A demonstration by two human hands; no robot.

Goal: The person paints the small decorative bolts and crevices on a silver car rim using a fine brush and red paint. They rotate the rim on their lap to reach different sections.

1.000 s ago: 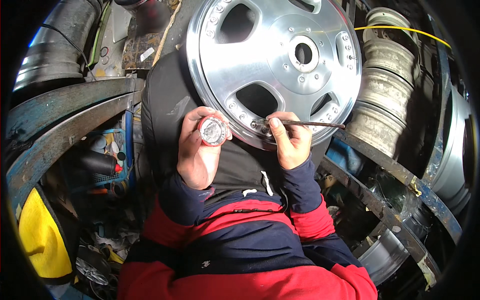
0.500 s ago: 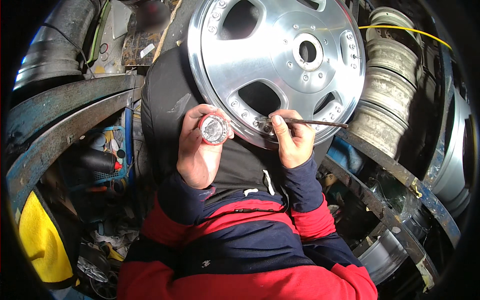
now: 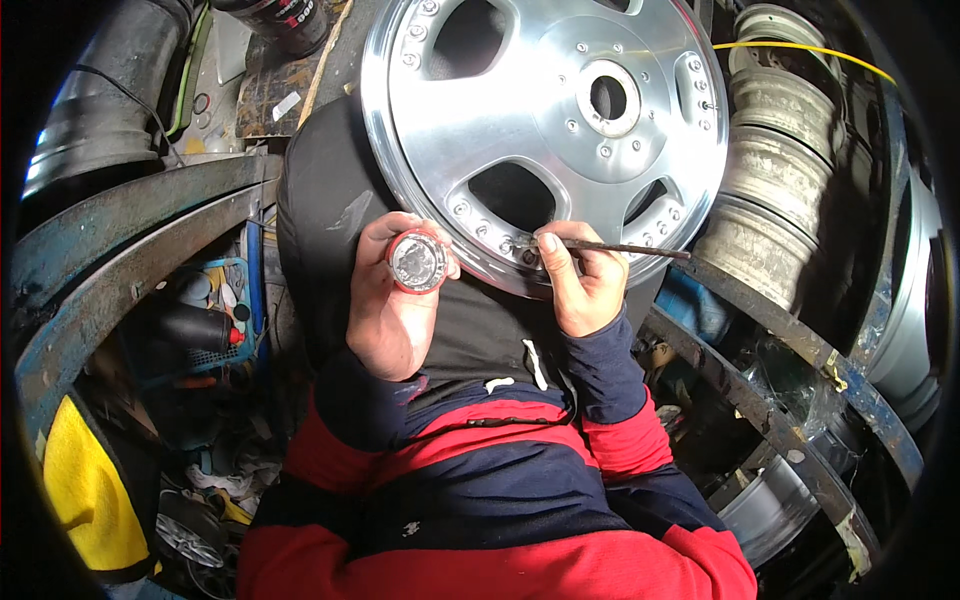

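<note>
A polished silver wheel rim (image 3: 470, 130) with oval openings and small bolts leans over my lap. My left hand (image 3: 390, 310) is closed round a small red-edged cup (image 3: 418, 262), its mouth toward me; silvery-grey stuff coats the inside. In a pinch between thumb and fingers, my right hand (image 3: 583, 280) holds a slim dark brush (image 3: 640, 248), its handle sticking out to the right. The brush's tip is at the bolts along the rim's near edge, beside a dark bolt hole. Whether the tip touches the metal I cannot tell.
Dull wheel rims (image 3: 775, 165) are stacked at the right behind a worn metal frame bar (image 3: 770, 325). On the left are more curved metal bars (image 3: 130, 240), a blue basket (image 3: 215, 360) with bottles and a yellow cloth (image 3: 90, 490). A dark tub (image 3: 285, 20) stands far left.
The whole view has shifted slightly, bringing more of the dark tub into sight. The cup in my left hand is turned a little. My right hand keeps the brush at nearly the same spot.
</note>
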